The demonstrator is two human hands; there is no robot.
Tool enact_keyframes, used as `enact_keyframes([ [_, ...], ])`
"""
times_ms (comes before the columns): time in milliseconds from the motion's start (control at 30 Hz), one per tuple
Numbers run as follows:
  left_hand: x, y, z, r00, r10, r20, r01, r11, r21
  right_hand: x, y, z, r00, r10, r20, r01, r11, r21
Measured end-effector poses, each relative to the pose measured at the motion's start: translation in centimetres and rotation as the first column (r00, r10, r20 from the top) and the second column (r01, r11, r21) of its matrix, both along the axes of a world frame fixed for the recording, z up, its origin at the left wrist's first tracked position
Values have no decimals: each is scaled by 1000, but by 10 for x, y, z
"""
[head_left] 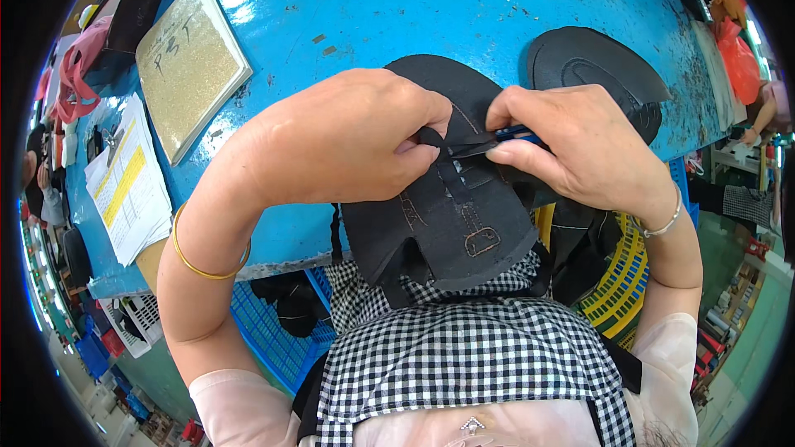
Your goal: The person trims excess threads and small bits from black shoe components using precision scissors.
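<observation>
1. Pinching with a narrow grip, my left hand (356,136) has its thumb and curled fingers closed around the end of a black strip (431,139).
2. My right hand (580,136) is nearly closed too, thumb against bent forefinger, around a blue-handled tool (513,133). Its dark, narrow tip points toward my left fingertips and lies at the strip, over the black piece; I cannot tell whether it touches either.
3. The black piece (447,240), flat and broad with tan stitching, lies below and between my hands. It reaches from beyond my left knuckles back to the checked apron (464,356) on my lap. One stitched line forms a rounded loop on the part nearest me.
4. Beyond my right hand, another black piece (571,62) rests on the blue table (331,25).
5. Past my left hand, farther to the left, a gold glittery notebook (195,70) bears a few large dark handwritten characters on its cover.
6. Left of my left forearm sit loose papers (124,190) with a yellow-marked band; their fine lines are too small for me to read.
</observation>
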State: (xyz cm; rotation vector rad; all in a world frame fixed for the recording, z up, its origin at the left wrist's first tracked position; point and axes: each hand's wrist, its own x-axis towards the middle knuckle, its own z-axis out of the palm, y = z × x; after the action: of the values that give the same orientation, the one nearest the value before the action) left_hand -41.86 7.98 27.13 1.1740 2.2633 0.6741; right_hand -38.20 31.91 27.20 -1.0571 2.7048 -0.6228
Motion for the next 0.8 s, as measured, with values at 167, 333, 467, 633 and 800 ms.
enact_keyframes([
  [167,2,-2,-6,999,24,-22,-22,996,90,-5,-12,-11,1000,17,-8,-17,999,-33],
  [333,-1,-10,2,946,181,270,-203,978,55,-5,-9,4,998,-19,61,27,992,-127],
  [467,1,-28,0,751,310,583,-508,835,211,29,-36,16,970,171,-175,-162,985,64],
  [633,-1,-33,17,765,431,478,-626,670,399,64,-70,1,905,218,-364,-67,920,386],
  [800,0,-39,31,821,507,260,-561,637,529,63,-75,-4,883,161,-441,-9,945,326],
])
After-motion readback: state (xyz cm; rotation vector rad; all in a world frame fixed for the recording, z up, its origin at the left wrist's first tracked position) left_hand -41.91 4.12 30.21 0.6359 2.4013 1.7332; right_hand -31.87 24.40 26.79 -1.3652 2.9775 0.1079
